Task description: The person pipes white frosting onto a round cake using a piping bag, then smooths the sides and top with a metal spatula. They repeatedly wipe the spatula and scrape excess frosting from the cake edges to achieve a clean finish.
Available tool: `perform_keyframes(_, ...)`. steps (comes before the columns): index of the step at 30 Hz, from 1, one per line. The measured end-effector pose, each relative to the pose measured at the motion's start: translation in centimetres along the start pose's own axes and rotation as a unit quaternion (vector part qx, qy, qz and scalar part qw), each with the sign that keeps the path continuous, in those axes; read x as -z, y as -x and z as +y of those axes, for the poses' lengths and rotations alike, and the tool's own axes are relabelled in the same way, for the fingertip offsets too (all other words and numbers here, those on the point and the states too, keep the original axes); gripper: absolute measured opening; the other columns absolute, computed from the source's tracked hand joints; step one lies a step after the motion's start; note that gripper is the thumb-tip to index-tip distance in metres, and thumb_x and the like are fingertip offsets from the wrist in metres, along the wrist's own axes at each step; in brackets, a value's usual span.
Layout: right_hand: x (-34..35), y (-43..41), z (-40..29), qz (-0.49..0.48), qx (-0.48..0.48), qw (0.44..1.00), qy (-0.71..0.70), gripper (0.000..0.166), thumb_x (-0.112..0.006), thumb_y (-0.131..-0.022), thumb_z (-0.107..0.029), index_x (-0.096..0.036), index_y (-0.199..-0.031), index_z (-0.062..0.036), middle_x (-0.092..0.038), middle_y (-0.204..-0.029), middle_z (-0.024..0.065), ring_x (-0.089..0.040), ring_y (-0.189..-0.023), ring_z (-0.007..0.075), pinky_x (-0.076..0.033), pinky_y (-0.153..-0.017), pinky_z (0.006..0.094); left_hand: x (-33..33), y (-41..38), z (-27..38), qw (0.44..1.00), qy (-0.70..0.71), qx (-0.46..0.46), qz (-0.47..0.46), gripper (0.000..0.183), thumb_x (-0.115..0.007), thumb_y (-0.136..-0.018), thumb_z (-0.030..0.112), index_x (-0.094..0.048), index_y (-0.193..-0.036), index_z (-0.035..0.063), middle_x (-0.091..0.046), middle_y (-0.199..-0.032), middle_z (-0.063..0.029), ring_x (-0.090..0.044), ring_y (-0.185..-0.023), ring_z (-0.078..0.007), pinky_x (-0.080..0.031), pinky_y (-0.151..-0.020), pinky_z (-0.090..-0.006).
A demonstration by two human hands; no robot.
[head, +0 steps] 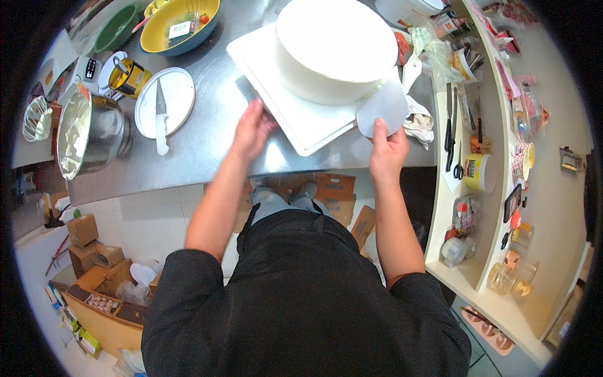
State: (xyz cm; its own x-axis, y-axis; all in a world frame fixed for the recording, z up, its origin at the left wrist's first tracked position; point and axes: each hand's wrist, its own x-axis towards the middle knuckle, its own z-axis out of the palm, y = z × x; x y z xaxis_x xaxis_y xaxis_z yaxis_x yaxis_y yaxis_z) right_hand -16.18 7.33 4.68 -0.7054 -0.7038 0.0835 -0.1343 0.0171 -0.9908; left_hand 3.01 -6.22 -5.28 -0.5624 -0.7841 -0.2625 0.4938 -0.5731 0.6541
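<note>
A tall round cake (330, 52) with smooth white frosting stands on a white square board (301, 127), which lies askew on the steel table. My right hand (390, 151) pinches a translucent rounded plastic scraper (382, 107) between thumb and fingers. The scraper is upright by the cake's near right side; whether it touches the frosting is hard to tell. Beside the board's left edge is my left hand (254, 129), slightly blurred, with nothing visible in it. Its fingers are apart, and I cannot tell whether they touch the board.
Left on the steel table (212, 127) are a metal bowl of cream (77, 136), a white lid (181, 101) bearing a knife (161, 118), a yellow tin (136, 82) and a yellow bowl (160, 37). A crumpled cloth (419, 120) and tool shelf (440, 226) flank the right side.
</note>
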Motion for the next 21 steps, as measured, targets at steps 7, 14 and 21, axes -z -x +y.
perform_keyframes(7, -0.6, 0.7, -0.2, 0.003, 0.001, 1.0, -0.015, 0.022, -0.051, -0.089, -0.013, -0.052, -0.105, 0.0017, -0.058, -0.092, 0.0044, -0.053, -0.078, 0.0088, -0.045, -0.067, 0.0244, -6.2, 8.0, -10.8, 0.826, -0.449, 0.101, -0.325, 0.031, -0.044, -0.091, 0.02, -0.052, -0.114, 0.0006, -0.059, -0.107, -0.0126, -0.055, -0.101, -0.0205, -0.04, -0.09, -0.0323)
perform_keyframes(14, -2.3, 2.2, -1.1, 0.036, -0.003, 0.999, -0.031, 0.022, -0.047, -0.089, -0.009, -0.052, -0.106, 0.0033, -0.058, -0.09, 0.0037, -0.05, -0.08, 0.0087, -0.041, -0.072, 0.0234, -5.5, 8.8, -7.6, 0.791, -0.472, 0.125, -0.369, 0.033, -0.045, -0.09, 0.021, -0.052, -0.115, 0.0012, -0.059, -0.107, -0.0156, -0.057, -0.1, -0.0247, -0.042, -0.087, -0.0331)
perform_keyframes(21, -4.8, 5.2, -1.5, 0.109, -0.005, 0.994, 0.023, 0.021, -0.05, -0.088, -0.011, -0.053, -0.104, 0.0026, -0.058, -0.093, 0.0041, -0.053, -0.079, 0.0098, -0.043, -0.069, 0.0236, -3.7, 9.8, -4.9, 0.765, -0.484, 0.118, -0.408, 0.034, -0.047, -0.089, 0.023, -0.052, -0.113, 0.0004, -0.06, -0.105, -0.0165, -0.058, -0.097, -0.0269, -0.044, -0.084, -0.0342)
